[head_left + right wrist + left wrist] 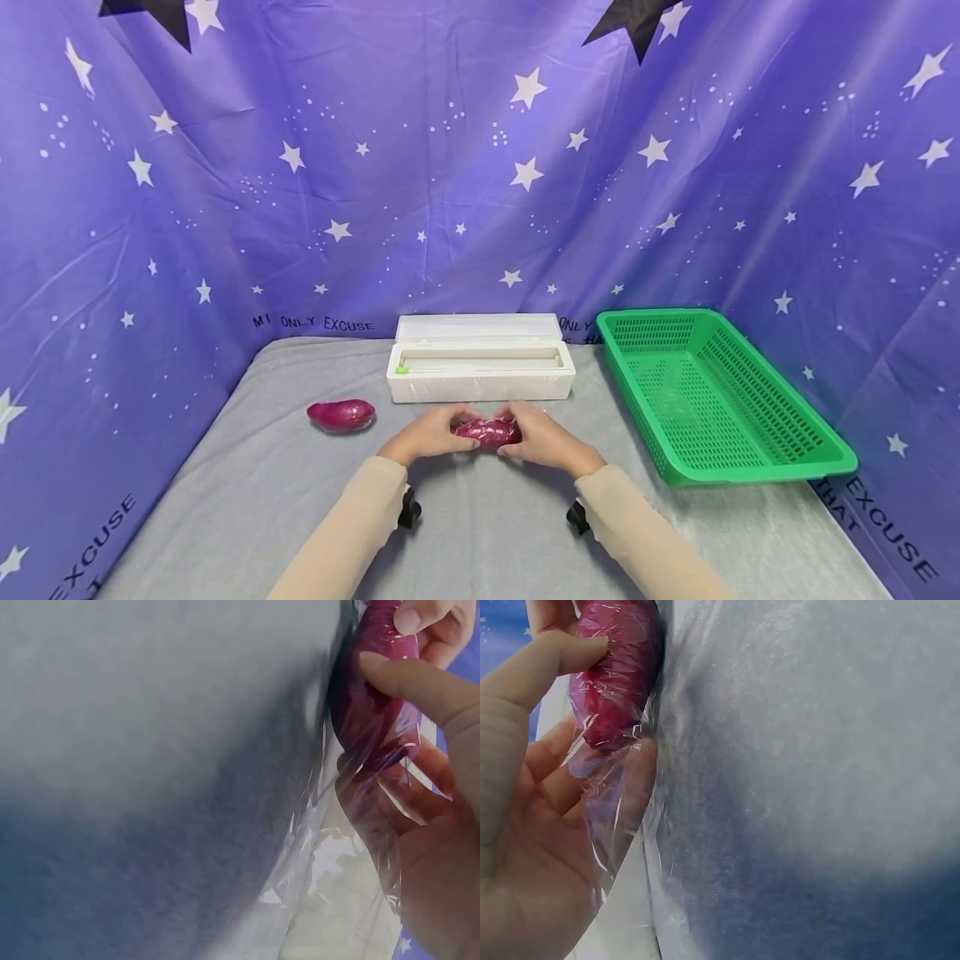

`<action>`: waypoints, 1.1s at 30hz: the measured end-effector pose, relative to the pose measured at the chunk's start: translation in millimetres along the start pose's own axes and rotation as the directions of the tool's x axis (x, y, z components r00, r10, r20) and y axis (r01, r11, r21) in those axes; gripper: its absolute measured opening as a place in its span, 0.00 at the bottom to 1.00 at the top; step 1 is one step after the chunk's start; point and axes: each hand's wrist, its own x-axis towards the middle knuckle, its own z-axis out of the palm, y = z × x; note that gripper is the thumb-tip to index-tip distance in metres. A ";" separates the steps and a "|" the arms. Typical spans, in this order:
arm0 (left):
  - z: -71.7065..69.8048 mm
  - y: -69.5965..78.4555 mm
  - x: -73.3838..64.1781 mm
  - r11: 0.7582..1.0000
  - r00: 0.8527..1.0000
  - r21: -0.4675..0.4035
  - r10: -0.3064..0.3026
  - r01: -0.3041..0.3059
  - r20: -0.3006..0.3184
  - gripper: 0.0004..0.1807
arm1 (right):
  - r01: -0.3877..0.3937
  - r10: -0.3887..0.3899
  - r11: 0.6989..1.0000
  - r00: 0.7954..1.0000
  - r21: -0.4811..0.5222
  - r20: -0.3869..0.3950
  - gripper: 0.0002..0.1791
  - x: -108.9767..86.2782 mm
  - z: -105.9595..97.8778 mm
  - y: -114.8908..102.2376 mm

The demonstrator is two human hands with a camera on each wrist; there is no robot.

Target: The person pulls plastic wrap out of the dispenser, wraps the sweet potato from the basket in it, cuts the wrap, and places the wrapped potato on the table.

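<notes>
In the head view, a red-purple sweet potato (491, 432) in cling film lies crosswise between both hands at the middle of the table. My left hand (435, 432) grips its left end, thumb on the near side and fingers around the far side. The right hand (542, 435) holds the other end the same way. Loose clear film (604, 817) trails from one end over the left palm, and more film (382, 840) hangs over the right palm. A second sweet potato (342, 415), shiny with film, rests to the left, away from the hands.
Behind the hands stands a white cling film dispenser (480, 387) with its lid (477, 327) raised and a small green slider (402, 370) at its left. A green perforated basket (651, 417) occupies the right side. Star-printed purple curtains (420, 167) enclose the grey cloth-covered table (491, 533).
</notes>
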 end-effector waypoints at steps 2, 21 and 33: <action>-0.8 -1.4 -0.7 0.999 1.000 -0.029 -0.026 0.025 -0.015 0.25 | -0.013 0.013 1.000 1.000 0.017 0.013 0.27 2.3 -2.3 1.7; -5.2 -2.7 -0.8 0.982 0.994 0.185 0.050 -0.031 -0.097 0.33 | 0.006 -0.009 0.998 0.997 0.055 0.071 0.21 19.6 -21.2 13.0; -5.2 10.8 3.7 0.860 0.963 0.511 0.149 -0.013 -0.225 0.28 | 0.019 -0.026 0.998 0.991 0.053 0.128 0.20 27.4 -27.8 17.2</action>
